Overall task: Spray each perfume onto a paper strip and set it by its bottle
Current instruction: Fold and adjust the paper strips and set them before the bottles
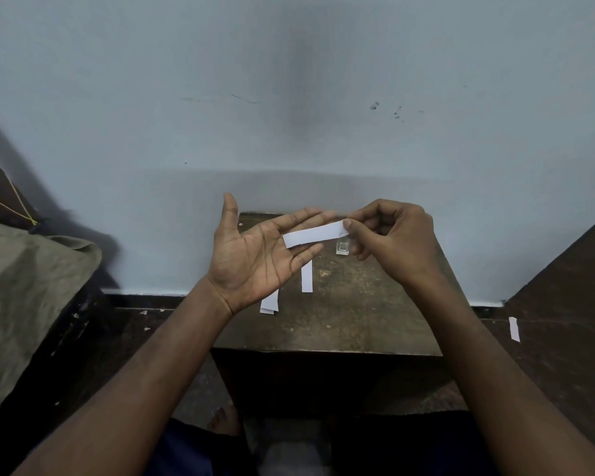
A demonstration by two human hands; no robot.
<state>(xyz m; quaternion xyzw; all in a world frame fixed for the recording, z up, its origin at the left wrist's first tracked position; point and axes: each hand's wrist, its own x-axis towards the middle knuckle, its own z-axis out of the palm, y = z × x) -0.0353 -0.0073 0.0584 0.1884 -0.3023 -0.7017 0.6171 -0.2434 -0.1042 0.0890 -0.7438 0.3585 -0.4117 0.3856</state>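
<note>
Above scuffed brown table (358, 304), flat white paper strip (315, 234) between hands.

Four paper strips (314, 234), one bottle (342, 248)

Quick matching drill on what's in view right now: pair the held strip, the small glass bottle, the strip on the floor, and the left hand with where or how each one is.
Things:
1. held paper strip
2. small glass bottle
3. stray strip
4. left hand

States:
A. on the dark floor, right of the table
B. open, palm up, fingers straight
C. pinched at one end by the right hand, other end across the left fingers
D. standing on the table, partly hidden by the right hand

Pairs: 1-C, 2-D, 3-A, 4-B
</note>
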